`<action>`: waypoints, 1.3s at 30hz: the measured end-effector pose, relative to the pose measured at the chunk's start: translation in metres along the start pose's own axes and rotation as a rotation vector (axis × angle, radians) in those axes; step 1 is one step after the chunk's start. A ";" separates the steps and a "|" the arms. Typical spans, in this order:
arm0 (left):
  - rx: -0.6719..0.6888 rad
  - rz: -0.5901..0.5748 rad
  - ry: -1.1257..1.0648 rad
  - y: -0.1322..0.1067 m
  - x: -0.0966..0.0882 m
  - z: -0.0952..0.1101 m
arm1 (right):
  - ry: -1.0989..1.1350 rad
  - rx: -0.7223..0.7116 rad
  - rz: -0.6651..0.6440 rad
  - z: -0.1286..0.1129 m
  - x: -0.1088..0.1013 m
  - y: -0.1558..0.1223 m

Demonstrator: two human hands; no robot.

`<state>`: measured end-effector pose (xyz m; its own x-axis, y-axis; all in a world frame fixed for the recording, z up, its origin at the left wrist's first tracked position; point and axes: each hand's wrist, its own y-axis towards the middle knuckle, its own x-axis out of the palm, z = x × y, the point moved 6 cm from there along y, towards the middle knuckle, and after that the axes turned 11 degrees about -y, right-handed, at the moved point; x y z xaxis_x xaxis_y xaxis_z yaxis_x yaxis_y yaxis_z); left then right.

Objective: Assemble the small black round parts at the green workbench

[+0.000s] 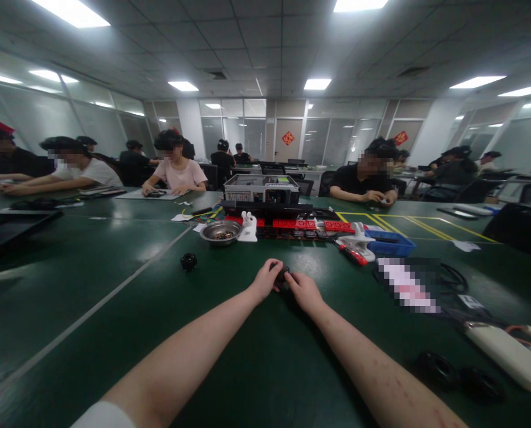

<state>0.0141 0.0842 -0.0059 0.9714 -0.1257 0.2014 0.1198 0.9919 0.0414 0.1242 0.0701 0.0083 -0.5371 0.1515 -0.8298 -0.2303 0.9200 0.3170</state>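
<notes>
My left hand (265, 280) and my right hand (306, 292) meet above the green table, fingers closed from both sides on one small black rounded part (282, 274). Fingers cover much of this part, so its exact kind is hidden. Left of my hands, a black ribbed wheel-like piece (188, 261) rests on the table. Two larger black ring-shaped pieces, one of them nearer the middle (437, 370) and the other further right (481, 383), lie beside my right forearm.
Ahead stand a metal bowl (221, 233) of small parts, a white stand (248, 227), red blocks (305, 224), a metal-framed case (261, 189), a red-handled tool (353, 254) and a blue tray (390, 244). A pale power bank-like box (512, 356) with cables lies right. Several people sit around.
</notes>
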 end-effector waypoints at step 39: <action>-0.079 0.050 -0.094 -0.004 -0.002 0.003 | 0.112 0.050 0.147 0.000 -0.007 -0.004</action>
<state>0.0114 0.0808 -0.0035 0.9535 -0.0737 0.2924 0.0915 0.9947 -0.0476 0.1288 0.0659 0.0125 -0.6493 0.2468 -0.7194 -0.1040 0.9082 0.4054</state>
